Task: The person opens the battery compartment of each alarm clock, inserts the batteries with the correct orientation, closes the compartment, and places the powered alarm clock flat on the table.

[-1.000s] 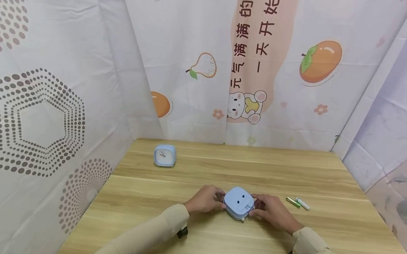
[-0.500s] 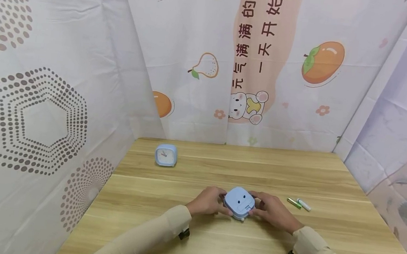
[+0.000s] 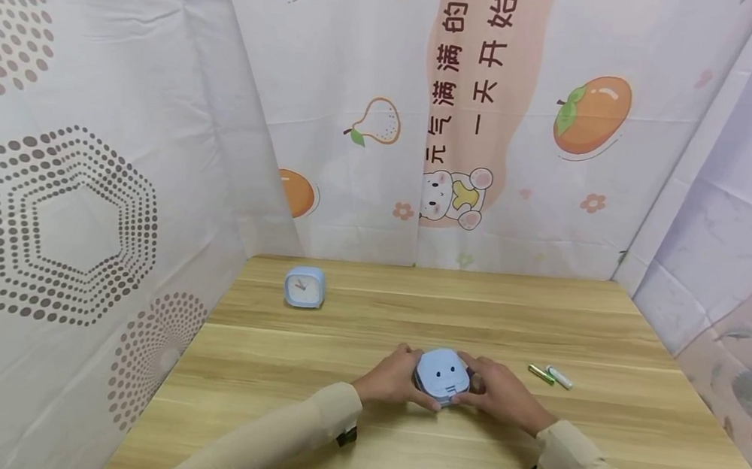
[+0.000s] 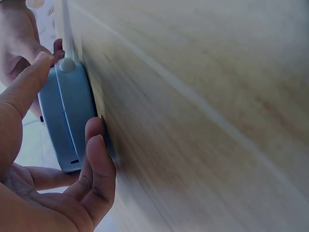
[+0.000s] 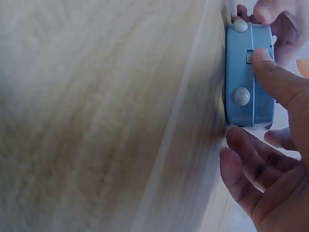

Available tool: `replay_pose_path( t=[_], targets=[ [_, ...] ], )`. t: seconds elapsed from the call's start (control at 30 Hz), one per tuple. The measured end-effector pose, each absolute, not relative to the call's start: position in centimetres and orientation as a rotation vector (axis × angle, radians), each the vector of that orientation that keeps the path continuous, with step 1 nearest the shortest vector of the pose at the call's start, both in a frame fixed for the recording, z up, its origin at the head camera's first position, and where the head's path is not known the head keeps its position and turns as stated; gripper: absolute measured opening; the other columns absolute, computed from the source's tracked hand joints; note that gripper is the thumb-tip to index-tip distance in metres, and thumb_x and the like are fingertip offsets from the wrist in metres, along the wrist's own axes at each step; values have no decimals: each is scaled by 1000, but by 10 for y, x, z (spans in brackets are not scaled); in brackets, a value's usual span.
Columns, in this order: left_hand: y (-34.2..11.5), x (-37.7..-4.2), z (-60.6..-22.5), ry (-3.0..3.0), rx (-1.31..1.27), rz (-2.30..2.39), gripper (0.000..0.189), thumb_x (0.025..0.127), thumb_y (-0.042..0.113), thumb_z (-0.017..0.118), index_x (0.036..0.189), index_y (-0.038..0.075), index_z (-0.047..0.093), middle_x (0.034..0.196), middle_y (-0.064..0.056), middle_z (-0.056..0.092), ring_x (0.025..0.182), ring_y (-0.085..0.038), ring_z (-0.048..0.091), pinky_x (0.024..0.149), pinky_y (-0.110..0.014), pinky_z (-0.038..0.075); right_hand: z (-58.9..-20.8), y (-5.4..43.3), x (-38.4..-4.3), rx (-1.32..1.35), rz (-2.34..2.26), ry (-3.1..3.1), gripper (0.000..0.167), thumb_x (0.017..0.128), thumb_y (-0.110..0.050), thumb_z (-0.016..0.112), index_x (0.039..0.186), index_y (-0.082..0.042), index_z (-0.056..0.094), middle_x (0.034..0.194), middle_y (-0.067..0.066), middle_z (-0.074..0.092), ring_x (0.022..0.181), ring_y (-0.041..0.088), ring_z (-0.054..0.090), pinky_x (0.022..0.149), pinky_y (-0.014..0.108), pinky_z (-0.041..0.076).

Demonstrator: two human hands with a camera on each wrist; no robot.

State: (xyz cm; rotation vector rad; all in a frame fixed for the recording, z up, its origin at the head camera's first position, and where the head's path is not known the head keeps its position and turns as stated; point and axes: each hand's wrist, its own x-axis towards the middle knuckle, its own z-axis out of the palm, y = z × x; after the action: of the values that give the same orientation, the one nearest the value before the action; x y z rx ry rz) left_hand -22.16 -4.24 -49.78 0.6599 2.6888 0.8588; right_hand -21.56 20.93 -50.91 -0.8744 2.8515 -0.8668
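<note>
A light blue alarm clock (image 3: 443, 369) lies face down at the middle of the table, its back with two dark knobs turned up. My left hand (image 3: 399, 379) grips its left side, with the thumb along the near edge. From the right, my right hand (image 3: 500, 391) holds the same clock by its side, the thumb on the near edge. In the right wrist view, that thumb (image 5: 268, 67) lies near a small notch, between two round pale feet. The left wrist view shows curled fingers (image 4: 99, 159) at the clock's lower corner. The clock's dial is hidden.
A second blue alarm clock (image 3: 304, 287) stands upright at the back left, dial forward. Two small batteries, one green (image 3: 541, 373) and one white (image 3: 559, 377), lie right of my right hand. A patterned curtain (image 3: 353, 187) rises behind the wooden table (image 3: 395, 463).
The clock has turned slightly clockwise between my hands. My left hand has shifted to the right, and its thumb has come round to the near edge. The batteries and second clock stay put.
</note>
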Motion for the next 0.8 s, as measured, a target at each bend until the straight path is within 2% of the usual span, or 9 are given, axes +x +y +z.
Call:
replay_pose_path(
  t=[0.13, 0.3, 0.43, 0.6, 0.8],
  targets=[
    [-44, -226, -498, 2690, 671, 839, 92, 69, 50, 95, 143, 9, 58, 115, 1, 52, 98, -9, 49, 88, -27, 48, -508, 208, -213, -875, -859, 2843, 91, 86, -54, 79, 150, 3, 49, 93, -7, 56, 78, 7, 51, 66, 24, 45],
    [-49, -232, -497, 2701, 760, 783, 93, 67, 52, 94, 142, 9, 59, 119, 1, 57, 100, -8, 53, 89, -26, 48, -509, 210, -213, -914, -857, 2812, 91, 88, -56, 76, 152, 1, 45, 94, -8, 57, 79, 8, 53, 67, 25, 46],
    [-52, -235, -496, 2695, 795, 795, 96, 67, 51, 95, 144, 8, 57, 131, -1, 62, 116, -12, 57, 101, -31, 47, -511, 212, -215, -934, -875, 2779, 87, 90, -56, 74, 153, -2, 45, 96, -8, 59, 81, 9, 56, 69, 25, 48],
    [-54, -236, -494, 2644, 766, 871, 98, 70, 44, 95, 149, 6, 51, 147, -6, 56, 138, -22, 48, 115, -39, 38, -510, 212, -215, -894, -897, 2781, 87, 89, -56, 76, 151, -1, 48, 99, -9, 64, 86, 6, 60, 74, 27, 52],
    [-54, -237, -494, 2609, 836, 869, 96, 75, 34, 94, 152, 2, 46, 147, -10, 55, 139, -24, 48, 116, -39, 37, -506, 209, -213, -835, -935, 2791, 89, 85, -56, 79, 145, 4, 52, 96, -8, 66, 83, 8, 61, 71, 26, 52]
  ],
)
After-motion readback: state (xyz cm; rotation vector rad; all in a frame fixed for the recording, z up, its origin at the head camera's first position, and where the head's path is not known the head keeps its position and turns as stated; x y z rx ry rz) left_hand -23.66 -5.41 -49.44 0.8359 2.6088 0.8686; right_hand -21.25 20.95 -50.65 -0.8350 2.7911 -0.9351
